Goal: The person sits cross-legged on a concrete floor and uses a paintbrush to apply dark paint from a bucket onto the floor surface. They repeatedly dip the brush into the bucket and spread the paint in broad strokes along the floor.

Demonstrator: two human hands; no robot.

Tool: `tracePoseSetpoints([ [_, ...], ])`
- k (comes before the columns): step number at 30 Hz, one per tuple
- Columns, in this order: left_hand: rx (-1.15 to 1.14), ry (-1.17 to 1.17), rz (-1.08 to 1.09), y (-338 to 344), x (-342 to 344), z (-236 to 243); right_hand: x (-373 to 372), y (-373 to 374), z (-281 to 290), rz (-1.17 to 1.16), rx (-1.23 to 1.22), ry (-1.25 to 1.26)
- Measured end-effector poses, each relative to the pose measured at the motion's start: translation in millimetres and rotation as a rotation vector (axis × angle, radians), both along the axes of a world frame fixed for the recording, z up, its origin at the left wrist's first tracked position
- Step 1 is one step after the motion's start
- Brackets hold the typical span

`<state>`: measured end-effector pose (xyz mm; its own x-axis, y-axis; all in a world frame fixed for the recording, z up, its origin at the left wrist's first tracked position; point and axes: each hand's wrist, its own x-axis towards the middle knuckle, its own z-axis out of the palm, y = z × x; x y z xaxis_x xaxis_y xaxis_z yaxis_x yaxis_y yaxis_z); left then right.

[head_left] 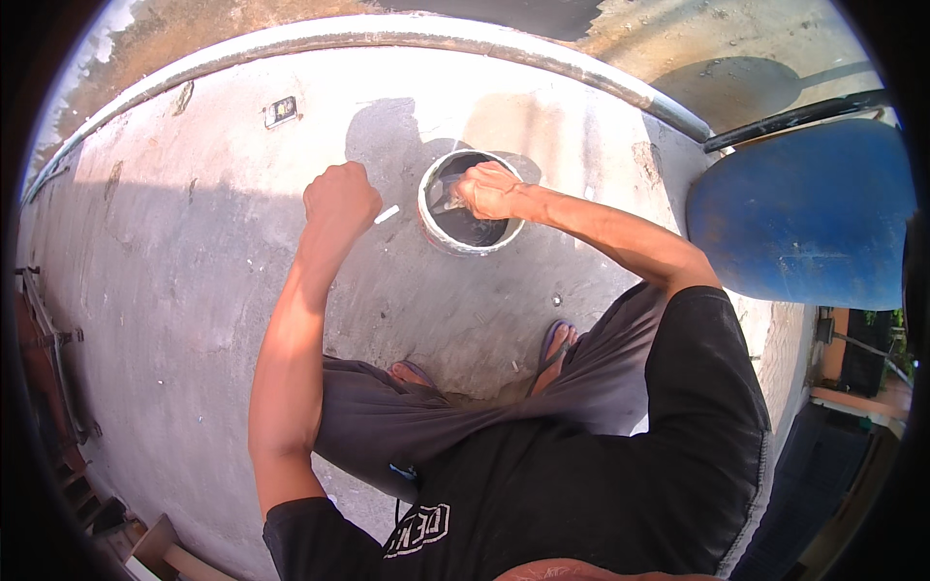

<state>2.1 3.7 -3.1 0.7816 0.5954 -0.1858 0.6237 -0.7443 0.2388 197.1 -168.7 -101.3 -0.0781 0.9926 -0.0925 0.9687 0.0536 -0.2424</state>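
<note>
A round bucket point(433, 232) with a whitish, smeared rim stands on the concrete in front of me, with dark grey liquid point(475, 229) inside. My right hand point(487, 191) reaches over its rim, fingers closed on a clear, crumpled-looking plastic piece point(448, 193); its exact kind is unclear. Left of the bucket, my left hand point(341, 198) is closed in a fist in the sunlight. Whether the fist holds anything is hidden. A short white stick point(387, 214) shows beside its wrist; I cannot tell whether it is held or lies on the ground.
A large blue barrel point(799, 213) stands at the right. Along the far edge of the concrete runs a pale pipe point(387, 32). A small dark packet point(281, 111) lies beyond my left hand. My sandalled feet point(557, 344) are below the bucket.
</note>
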Motion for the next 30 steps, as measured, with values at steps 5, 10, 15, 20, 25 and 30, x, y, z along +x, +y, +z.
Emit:
tracePoseSetpoints([
  [5, -0.024, -0.024, 0.008, -1, 2, -1, 7, 4, -9, 0.011, 0.003, -0.151],
  [10, -0.026, -0.022, 0.012, -2, 0, 3, 11, -7, -4, 0.049, -0.037, -0.142],
  [15, -0.029, -0.04, 0.01, -1, -1, 2, 4, -15, 24, 0.022, -0.245, -0.066],
  [20, -0.016, -0.018, -0.02, 1, -1, -3, 0, -19, 40, -0.036, -0.098, 0.029],
  [25, 0.027, -0.063, -0.034, 3, 0, -13, 10, -26, 68, -0.102, -0.031, 0.065],
  [30, 0.037, -0.041, -0.007, 1, 12, -10, 22, -25, 76, -0.224, -0.05, 0.0],
])
